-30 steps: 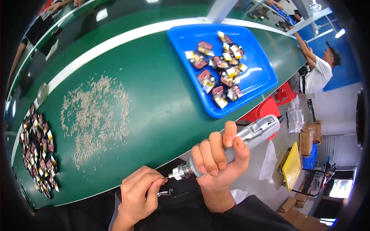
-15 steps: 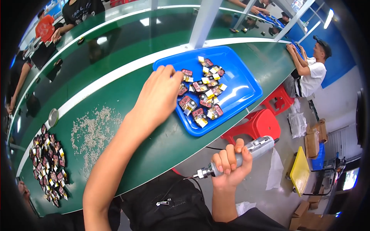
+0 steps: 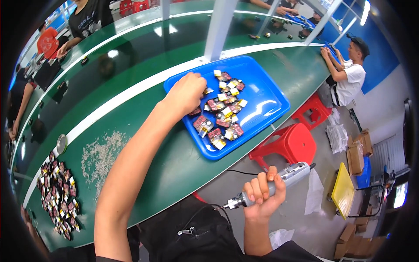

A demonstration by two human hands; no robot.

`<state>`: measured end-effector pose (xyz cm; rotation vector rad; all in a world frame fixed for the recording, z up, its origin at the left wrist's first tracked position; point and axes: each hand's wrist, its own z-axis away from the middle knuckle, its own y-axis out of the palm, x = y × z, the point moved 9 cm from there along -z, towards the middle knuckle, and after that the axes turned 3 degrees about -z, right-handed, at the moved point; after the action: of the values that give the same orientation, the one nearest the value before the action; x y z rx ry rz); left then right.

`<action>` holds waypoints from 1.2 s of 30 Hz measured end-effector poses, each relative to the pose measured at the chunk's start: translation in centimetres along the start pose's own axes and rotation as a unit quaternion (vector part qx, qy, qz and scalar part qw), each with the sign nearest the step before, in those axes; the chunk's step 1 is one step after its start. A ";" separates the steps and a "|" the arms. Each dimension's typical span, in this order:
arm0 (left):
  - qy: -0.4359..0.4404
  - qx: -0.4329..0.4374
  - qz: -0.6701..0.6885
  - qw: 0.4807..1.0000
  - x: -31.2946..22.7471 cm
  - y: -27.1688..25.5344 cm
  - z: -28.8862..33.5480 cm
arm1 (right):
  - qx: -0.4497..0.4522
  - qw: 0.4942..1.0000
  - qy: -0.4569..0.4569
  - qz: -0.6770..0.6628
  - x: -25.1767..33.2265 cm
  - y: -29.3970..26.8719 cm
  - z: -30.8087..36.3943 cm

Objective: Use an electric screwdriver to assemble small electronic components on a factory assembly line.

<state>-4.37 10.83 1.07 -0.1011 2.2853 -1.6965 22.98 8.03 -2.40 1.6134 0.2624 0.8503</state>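
Observation:
My left hand reaches over the left part of a blue tray. Its fingers are curled down among small black-and-red electronic modules with white and yellow tabs. A bit of one module peeks out beside the fingertips; the hand hides what they hold. Off the table's near edge, my right hand is wrapped round a grey electric screwdriver. The screwdriver's silver chuck and thin bit point left, clear of the modules.
Many small pale screws lie spread on the green table, left of my forearm. Beyond them are a heap of modules and a round metal dish. Red stools stand at right; a co-worker sits farther along.
My left fingers have closed down over a module in the tray's left part, now mostly hidden. The view has shifted slightly. My right hand keeps its hold on the screwdriver.

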 end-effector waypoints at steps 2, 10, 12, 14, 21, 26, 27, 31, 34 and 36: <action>-0.009 0.002 0.033 0.999 0.3 -1.7 1.1 | 0.002 1.000 0.010 -0.004 0.0 0.3 -0.4; -0.083 -0.014 0.140 0.987 -5.7 -7.1 20.3 | 0.010 0.995 0.071 -0.068 -3.6 0.0 -0.6; -0.115 0.001 0.152 0.982 -6.2 -6.3 23.3 | 0.035 0.990 0.122 -0.059 -5.9 0.6 -0.1; -0.140 0.017 0.148 0.979 -6.2 -5.8 24.5 | 0.043 0.986 0.154 -0.054 -8.0 1.1 0.5; -0.099 -0.026 0.107 0.989 -6.2 -5.6 24.4 | 0.082 0.964 0.250 -0.032 -13.2 2.1 3.6; -0.060 -0.061 0.020 0.996 -6.9 -5.3 24.3 | 0.065 0.962 0.264 0.011 -15.6 2.0 5.1; -0.060 -0.063 0.026 0.996 -6.9 -5.2 24.3 | 0.050 0.964 0.261 0.029 -15.9 1.8 5.3; -0.028 -0.079 -0.006 0.996 -8.3 -5.3 24.6 | 0.038 0.973 0.219 0.065 -15.6 1.5 4.8; -0.025 -0.084 -0.019 0.996 -8.5 -5.2 25.0 | 0.040 0.971 0.230 0.060 -15.7 1.5 4.7; -0.018 -0.094 -0.027 0.995 -8.4 -5.2 25.2 | 0.039 0.968 0.240 0.063 -15.5 1.5 4.6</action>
<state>9.96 -12.14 0.95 -0.2339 2.4307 -1.4882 14.60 -5.20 -6.81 1.4887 0.5437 1.3409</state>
